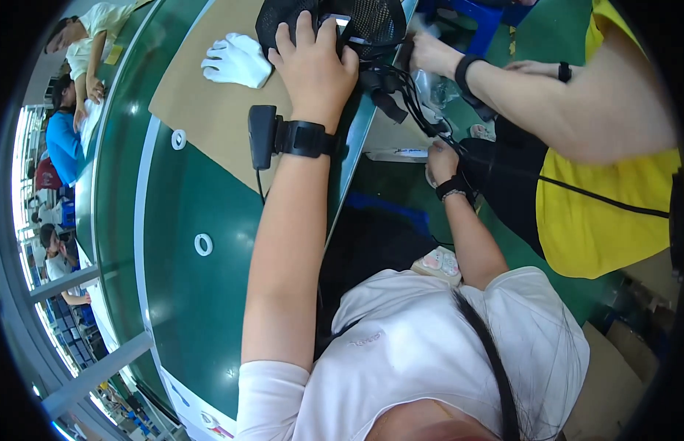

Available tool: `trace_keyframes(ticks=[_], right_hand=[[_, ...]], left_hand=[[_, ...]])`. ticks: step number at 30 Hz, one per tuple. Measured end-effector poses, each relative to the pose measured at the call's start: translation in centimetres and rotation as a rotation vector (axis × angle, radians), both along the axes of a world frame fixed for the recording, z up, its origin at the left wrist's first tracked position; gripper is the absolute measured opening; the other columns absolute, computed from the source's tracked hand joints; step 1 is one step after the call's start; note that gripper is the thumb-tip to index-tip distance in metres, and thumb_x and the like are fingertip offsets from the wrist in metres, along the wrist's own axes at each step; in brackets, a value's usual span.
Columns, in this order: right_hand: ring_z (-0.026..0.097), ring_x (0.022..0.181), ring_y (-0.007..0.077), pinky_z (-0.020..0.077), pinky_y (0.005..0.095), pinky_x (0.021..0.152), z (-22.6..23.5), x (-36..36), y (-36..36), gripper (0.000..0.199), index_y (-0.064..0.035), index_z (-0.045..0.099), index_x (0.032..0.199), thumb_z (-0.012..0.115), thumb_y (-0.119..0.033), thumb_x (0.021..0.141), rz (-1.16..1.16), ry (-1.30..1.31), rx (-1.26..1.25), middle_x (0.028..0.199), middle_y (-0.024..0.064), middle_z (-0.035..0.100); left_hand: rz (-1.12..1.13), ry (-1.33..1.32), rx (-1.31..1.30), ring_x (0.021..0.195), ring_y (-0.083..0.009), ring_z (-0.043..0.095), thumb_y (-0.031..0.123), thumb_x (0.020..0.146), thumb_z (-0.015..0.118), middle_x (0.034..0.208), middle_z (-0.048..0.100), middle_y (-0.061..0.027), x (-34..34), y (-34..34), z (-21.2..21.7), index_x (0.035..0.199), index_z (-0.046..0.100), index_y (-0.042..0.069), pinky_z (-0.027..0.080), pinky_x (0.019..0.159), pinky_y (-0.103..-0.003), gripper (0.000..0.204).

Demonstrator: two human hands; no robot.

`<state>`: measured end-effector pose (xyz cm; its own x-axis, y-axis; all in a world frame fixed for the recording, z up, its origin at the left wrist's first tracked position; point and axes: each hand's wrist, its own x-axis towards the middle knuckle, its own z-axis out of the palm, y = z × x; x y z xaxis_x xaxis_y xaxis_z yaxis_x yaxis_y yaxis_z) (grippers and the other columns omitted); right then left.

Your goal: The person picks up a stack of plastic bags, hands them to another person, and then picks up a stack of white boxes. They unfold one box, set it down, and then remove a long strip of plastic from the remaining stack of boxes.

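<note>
My left hand point(312, 70) reaches to the far end of the table, its fingers spread over a black mesh item point(382, 29). Beside the fingertips is a small dark device point(340, 28) with a bright face. A black strap with a box-shaped unit point(263, 138) circles my left wrist. Past the table edge, my right hand point(443, 162) is closed close to a bundle of black cables point(409, 92); what its fingers hold is hidden. A white glove point(238, 60) lies left of my left hand on a brown cardboard sheet point(202, 95).
Two white rings point(179, 139), like tape rolls, lie on the green table point(210, 309). At right, a person in a yellow top point(614, 213) reaches a blurred hand point(434, 55) toward the mesh item. A clear plastic bag point(436, 94) and a blue stool point(478, 22) are nearby.
</note>
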<state>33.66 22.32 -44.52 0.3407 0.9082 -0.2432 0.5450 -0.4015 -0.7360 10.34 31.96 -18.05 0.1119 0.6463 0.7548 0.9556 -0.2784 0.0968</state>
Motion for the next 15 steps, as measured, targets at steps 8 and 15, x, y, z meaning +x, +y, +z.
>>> trace_keyframes(ticks=[8,15], right_hand=[[0.059,0.092,0.0451,0.0473,0.0466,0.083,7.2,0.5,-1.7,0.034,0.0019,0.054,0.11,0.052,-0.012,0.079,-0.331,0.33,-0.25,0.09,0.0286,0.063],[0.057,0.1,0.0434,0.0455,0.046,0.087,1.7,0.6,-1.7,0.041,0.0035,0.051,0.116,0.055,-0.012,0.077,0.002,-0.178,-0.038,0.108,0.032,0.058]], left_hand=[[-0.064,-0.123,0.024,0.122,-0.0427,0.038,0.021,0.071,0.066,0.129,0.051,-0.0151,-0.3,0.0,0.0,0.109,0.065,0.012,0.03,0.094,-0.067,0.039],[-0.007,-0.064,0.044,0.119,-0.0407,0.044,0.026,0.071,0.064,0.125,0.056,-0.0139,-0.4,0.7,-0.2,0.109,0.067,0.015,0.034,0.098,-0.052,0.039]])
